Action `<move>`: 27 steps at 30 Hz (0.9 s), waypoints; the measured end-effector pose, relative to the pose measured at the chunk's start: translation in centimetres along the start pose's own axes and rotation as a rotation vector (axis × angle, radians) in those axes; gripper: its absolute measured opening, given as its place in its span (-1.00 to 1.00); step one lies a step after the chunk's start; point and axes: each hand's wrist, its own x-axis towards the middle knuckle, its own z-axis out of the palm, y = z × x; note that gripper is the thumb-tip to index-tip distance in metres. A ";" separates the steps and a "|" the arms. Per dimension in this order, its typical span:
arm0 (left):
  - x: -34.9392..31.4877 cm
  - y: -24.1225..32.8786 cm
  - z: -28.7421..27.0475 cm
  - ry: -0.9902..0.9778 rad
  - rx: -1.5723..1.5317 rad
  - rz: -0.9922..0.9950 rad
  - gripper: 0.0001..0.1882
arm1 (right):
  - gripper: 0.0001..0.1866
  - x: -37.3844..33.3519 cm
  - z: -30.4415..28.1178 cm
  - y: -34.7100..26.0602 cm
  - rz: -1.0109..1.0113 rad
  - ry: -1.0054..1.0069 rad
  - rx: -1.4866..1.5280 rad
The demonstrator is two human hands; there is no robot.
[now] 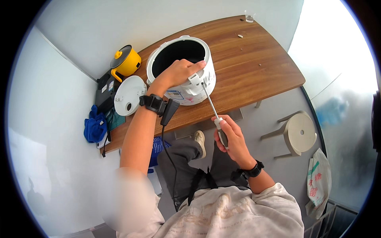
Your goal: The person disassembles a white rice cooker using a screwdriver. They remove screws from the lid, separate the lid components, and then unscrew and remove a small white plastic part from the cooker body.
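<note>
A white rice cooker (211, 73) with a dark inside stands without its lid on the wooden table. My left hand (178, 73) lies across its near rim and grips it beside the white hinge or latch piece; some of its fingers are hidden. Closed around the grey-and-white handle of a screwdriver (210, 101), my right hand (235, 139) is in front of the table edge. The long metal shaft slants up, its tip at the white piece on the cooker's near side. A round white lid (127, 104) with a dark hole lies left of the cooker.
Left of the cooker are a yellow pot (129, 63) with a lid, a black case (105, 93) and a blue cloth (95, 125). A clear cup (249, 18) stands at the table's far corner. A beige stool (300, 133) and a bag (318, 182) are at right.
</note>
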 end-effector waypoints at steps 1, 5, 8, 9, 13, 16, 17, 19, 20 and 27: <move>0.0 0.0 -0.1 -0.006 0.005 0.013 -0.26 | -0.68 0.0 0.2 0.2 0.002 0.004 0.004; 0.3 0.0 0.0 -0.019 -0.020 0.056 -0.18 | -0.68 0.0 0.5 0.8 -0.033 0.012 -0.027; 0.3 -0.2 0.1 -0.020 0.002 0.051 -0.18 | -0.67 -0.2 0.5 1.0 -0.030 0.000 -0.014; 0.4 -0.5 0.0 -0.016 0.013 0.074 -0.18 | -0.67 -0.3 0.8 1.0 -0.035 0.009 -0.012; 0.6 -0.6 0.2 -0.011 0.008 0.097 -0.22 | -0.66 -0.5 1.7 0.9 -0.049 0.039 -0.012; 0.6 -0.5 0.5 -0.008 -0.005 0.062 -0.24 | -0.66 -0.3 1.6 1.2 -0.053 0.052 -0.006; 0.5 -0.4 0.2 -0.003 -0.002 0.048 -0.25 | -0.66 -0.1 1.6 1.3 -0.055 0.052 0.001; 0.4 -0.1 -0.1 -0.004 0.001 0.048 -0.25 | -0.67 0.2 1.6 1.3 -0.058 0.044 0.022; 0.4 -0.2 0.0 -0.021 -0.001 0.043 -0.25 | -0.67 0.1 1.6 1.6 -0.048 0.041 0.032; 0.6 -0.4 0.1 -0.014 -0.022 0.040 -0.26 | -0.63 -0.1 2.1 1.7 -0.049 0.048 0.018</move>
